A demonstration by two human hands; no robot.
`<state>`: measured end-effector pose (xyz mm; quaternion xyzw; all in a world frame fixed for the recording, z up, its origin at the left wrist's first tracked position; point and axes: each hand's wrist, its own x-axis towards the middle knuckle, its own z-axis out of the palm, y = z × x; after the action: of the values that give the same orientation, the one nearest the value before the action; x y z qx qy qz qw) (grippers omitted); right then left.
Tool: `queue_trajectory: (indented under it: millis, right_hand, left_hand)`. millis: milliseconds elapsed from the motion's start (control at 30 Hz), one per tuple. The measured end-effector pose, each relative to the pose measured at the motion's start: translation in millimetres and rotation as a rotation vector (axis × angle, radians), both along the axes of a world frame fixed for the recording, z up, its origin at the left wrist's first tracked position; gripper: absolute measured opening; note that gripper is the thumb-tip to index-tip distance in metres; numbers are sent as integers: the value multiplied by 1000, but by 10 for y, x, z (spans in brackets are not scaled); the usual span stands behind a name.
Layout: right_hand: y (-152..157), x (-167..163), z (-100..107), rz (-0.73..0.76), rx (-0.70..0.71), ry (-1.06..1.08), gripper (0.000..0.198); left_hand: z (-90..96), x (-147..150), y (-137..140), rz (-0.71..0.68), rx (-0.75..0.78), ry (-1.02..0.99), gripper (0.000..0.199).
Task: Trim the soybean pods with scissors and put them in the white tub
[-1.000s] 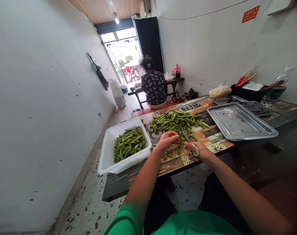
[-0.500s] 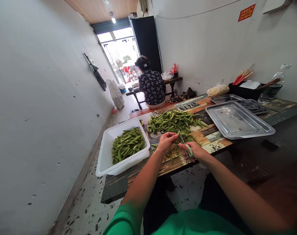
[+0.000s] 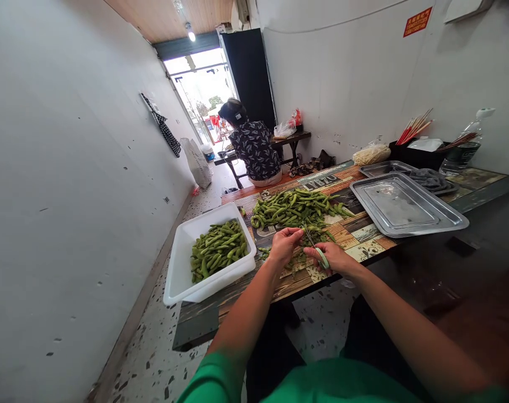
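Note:
In my right hand [image 3: 330,258] is a pair of scissors [image 3: 322,258] with pale green handles, its fingers closed round them. The blades point away from me, up to the fingertips of my left hand [image 3: 286,245]. That hand is pinched on what looks like a green soybean pod, mostly hidden by the fingers. Just beyond both hands lies a loose heap of green soybean pods [image 3: 294,208] on the table, with small trimmings beneath the hands. To the left, a white plastic tub [image 3: 179,268] holds many more pods [image 3: 218,250].
A metal tray [image 3: 409,204] lies on the patterned table [image 3: 275,285] at right. Behind it are a second tray with dark cloth [image 3: 430,179], a black box of skewers [image 3: 418,155] and a plastic bottle [image 3: 464,151]. Farther back, a person [image 3: 256,151] sits at another table.
The seated person has leaned to the left with the head lowered. My view has shifted slightly; both hands keep nearly the same place, the scissors still at the left fingertips.

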<state>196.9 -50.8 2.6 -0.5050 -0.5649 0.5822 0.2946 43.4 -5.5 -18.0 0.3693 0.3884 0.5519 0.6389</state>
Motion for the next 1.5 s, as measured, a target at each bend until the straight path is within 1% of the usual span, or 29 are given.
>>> queue_trajectory:
  millis: [167,333,500,567,667,733,767,800,833,900,933,1000,1033,1133,1267,1333,1400,1433,1500]
  right_hand:
    - [9,-3,-9,0,20,-11,49]
    - [3,-23,-97,-38,106,-70,47]
    - [45,-32,-195,-93,124,-14,46]
    - [58,1,-199,-95,95,19,45]
    - [54,67,-171,-72,-15,117,45]
    - [55,92,-142,-2,-102,165,48]
    - [66,96,-127,56,-140,162,49]
    - [86,95,-113,109,-171,142,49]
    - [117,95,-100,148,-196,109,48]
    - [206,106,-80,160,-236,33,45]
    - [258,124,-73,131,-254,8,44]
    - [351,188,-64,41,-286,18,43]
    - [383,229,-63,1,-296,36,42]
    - [401,345,-67,-59,-308,83,39]
    - [309,390,-90,-46,-289,119,37]
    - [261,384,-103,-19,-277,133,38]
    - [224,383,-114,-7,-248,148,39]
    - [209,385,-118,-12,-224,158,41]
    - [185,387,-121,-38,-157,176,43]
  left_hand:
    - [0,2,-9,-8,-17,21,41]
    - [-4,26,-22,8,-44,24,41]
    - [31,25,-21,23,-55,4,33]
    - [87,-11,-9,59,-55,-64,26]
    - [170,-86,24,160,-114,-214,15]
    - [181,-127,55,202,-143,-256,9]
    - [167,-141,72,220,-134,-225,7]
    - [143,-151,91,245,-107,-152,5]
    - [110,-160,111,273,-67,-32,6]
    - [37,-175,154,316,33,312,11]
    - [4,-184,175,311,78,501,14]
    - [-43,-197,214,238,144,842,20]
    - [-58,-198,231,189,166,973,23]
    - [-73,-167,279,94,235,1241,33]
    - [-58,-70,355,20,356,1501,38]
    - [-28,-37,393,-24,403,1583,35]
    - [18,-29,414,-17,433,1588,27]
    - [43,-33,415,11,434,1553,24]
    - [88,-52,395,63,410,1412,23]
